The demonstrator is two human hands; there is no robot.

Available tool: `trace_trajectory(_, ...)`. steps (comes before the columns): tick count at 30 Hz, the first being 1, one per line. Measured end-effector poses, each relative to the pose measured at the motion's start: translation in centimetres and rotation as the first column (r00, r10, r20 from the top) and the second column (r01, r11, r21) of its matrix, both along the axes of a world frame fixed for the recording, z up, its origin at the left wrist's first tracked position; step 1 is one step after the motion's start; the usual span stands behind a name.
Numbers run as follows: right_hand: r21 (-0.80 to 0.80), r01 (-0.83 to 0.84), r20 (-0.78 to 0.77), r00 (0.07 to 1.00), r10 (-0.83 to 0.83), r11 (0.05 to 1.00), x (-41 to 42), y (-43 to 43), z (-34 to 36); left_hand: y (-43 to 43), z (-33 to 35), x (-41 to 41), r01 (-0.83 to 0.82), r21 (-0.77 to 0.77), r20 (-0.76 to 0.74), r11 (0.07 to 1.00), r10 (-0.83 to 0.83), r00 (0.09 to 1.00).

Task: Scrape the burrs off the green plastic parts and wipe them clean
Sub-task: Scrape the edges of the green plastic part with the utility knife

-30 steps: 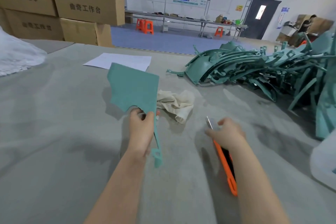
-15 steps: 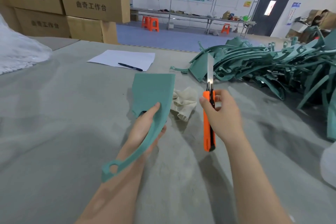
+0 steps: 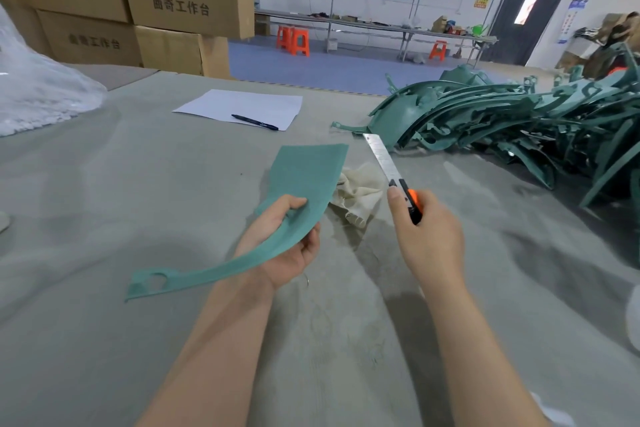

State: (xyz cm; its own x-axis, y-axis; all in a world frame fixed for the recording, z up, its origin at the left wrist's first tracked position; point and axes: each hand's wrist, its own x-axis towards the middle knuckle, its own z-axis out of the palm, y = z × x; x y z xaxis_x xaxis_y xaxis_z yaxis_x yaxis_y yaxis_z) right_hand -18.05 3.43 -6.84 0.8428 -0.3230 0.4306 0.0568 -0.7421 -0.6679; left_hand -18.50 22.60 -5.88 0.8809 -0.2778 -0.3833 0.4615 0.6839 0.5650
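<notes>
My left hand (image 3: 284, 243) grips a flat green plastic part (image 3: 304, 177) near its middle, above the table. Its wide end points away from me and its narrow tail with a hole (image 3: 152, 282) reaches down to the left. My right hand (image 3: 429, 239) holds an orange utility knife (image 3: 410, 199) with the long blade (image 3: 379, 156) extended up and to the left, just right of the part's wide end. The blade and the part are apart. A crumpled beige cloth (image 3: 360, 194) lies on the table between and behind the hands.
A large pile of green plastic parts (image 3: 519, 125) fills the table's right side. A white sheet of paper (image 3: 242, 107) with a black pen (image 3: 254, 122) lies further back. Cardboard boxes (image 3: 138, 3) stand at the back left beside white plastic wrap (image 3: 38, 90). Grey felt covers the table (image 3: 104, 201).
My right hand lifted the knife off the table and tilted its blade leftward toward the part. My left hand turned the part from upright to nearly flat, tail swinging left.
</notes>
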Motion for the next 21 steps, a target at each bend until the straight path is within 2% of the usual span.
trace_trajectory(4, -0.011, -0.039, -0.026, 0.999, 0.039, 0.999, 0.0, 0.4, -0.3, -0.3, -0.3, -0.2, 0.027, -0.104, 0.000, 0.994, -0.027, 1.000)
trace_trajectory(13, 0.068, 0.035, 0.057, 0.998, -0.039, 0.997, -0.5, 0.6, 0.0, -1.0, -0.6, -0.3, 0.043, -0.019, 0.006, 0.999, -0.043, 0.999)
trace_trajectory(18, -0.012, 0.063, 0.030, 0.998, -0.063, 0.998, -0.1, 0.7, -0.4, -1.1, -0.5, -0.5, 0.078, -0.010, -0.006, 0.997, -0.079, 0.997)
trace_trajectory(21, -0.008, 0.048, 0.040, 0.998, -0.047, 0.999, -0.2, 0.7, -0.4, -0.8, -0.5, -0.5, 0.085, -0.014, 0.001, 0.996, -0.085, 0.996)
